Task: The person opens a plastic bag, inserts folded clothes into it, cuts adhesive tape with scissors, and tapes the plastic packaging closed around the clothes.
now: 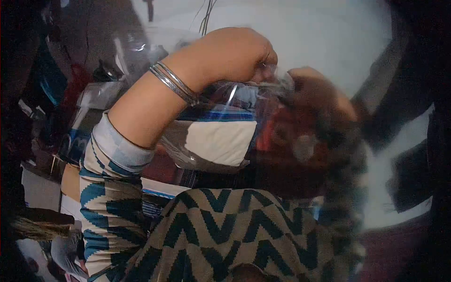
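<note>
In the head view, my left hand (246, 54) is bent over the gathered top of a clear plastic bag (181, 157), its fingers closed on the film. Two silver bangles (174, 84) circle that wrist. Opposite it, my right hand (314, 91) is dim and smeared, with its fingers pinched at the same gathered plastic. Inside the bag shows a white, soft-looking folded item (221, 141) under a blue band (230, 115). Glare streaks the film below my hands. A dark red shape (286, 136) lies behind my right forearm, too blurred to name.
My patterned clothing (235, 221) fills the lower middle, below the bag. Mixed items crowd the left side, among them a tan bristly bundle (42, 225). Thin dark wires (206, 19) hang at the top. A pale surface (329, 33) spans the upper right.
</note>
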Motion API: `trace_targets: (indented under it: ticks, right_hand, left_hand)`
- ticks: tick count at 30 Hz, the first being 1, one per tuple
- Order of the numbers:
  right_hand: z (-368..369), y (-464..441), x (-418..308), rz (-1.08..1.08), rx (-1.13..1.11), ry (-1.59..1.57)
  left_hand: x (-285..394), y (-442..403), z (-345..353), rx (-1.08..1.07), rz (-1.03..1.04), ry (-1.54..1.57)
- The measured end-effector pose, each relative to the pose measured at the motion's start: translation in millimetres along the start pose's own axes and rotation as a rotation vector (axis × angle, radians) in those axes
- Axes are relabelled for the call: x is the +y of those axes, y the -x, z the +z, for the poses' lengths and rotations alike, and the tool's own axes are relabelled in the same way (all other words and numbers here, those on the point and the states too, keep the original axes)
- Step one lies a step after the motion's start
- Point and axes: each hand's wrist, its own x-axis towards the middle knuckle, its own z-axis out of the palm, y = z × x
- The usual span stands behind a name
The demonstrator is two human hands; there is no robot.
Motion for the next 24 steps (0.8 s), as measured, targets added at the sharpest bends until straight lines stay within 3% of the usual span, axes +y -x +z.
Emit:
trace_targets:
  ticks: [3,5,7,9,11,13,16,23,24]
  right_hand:
    - [10,2,22,-0.036,-0.074,-0.064]
    - [15,10,24,-0.079,-0.007,-0.102]
    - [16,10,28,-0.043,-0.012,-0.151]
    - [13,5,27,0.003,-0.04,-0.18]
    - [11,3,24,-0.047,0.005,0.03]
    - [10,6,17,-0.057,0.048,0.068]
    - [8,5,21,-0.042,0.042,0.078]
    - [9,3,16,0.03,-0.025,0.035]
    - [10,3,13,0.028,-0.026,0.039]
  left_hand:
    - [-9,12,13,-0.073,-0.092,0.071]
    - [-18,18,14,-0.079,-0.149,0.098]
    - [-23,19,6,-0.374,-0.314,-0.173]
    - [-20,18,-7,-0.352,-0.272,-0.14]
    - [-21,19,-9,-0.333,-0.226,-0.106]
    - [-28,23,3,-0.076,-0.106,-0.067]
    - [-23,28,7,-0.001,-0.096,-0.142]
    - [-25,33,6,0.079,-0.081,-0.039]
    - [-23,33,3,-0.028,-0.16,-0.063]
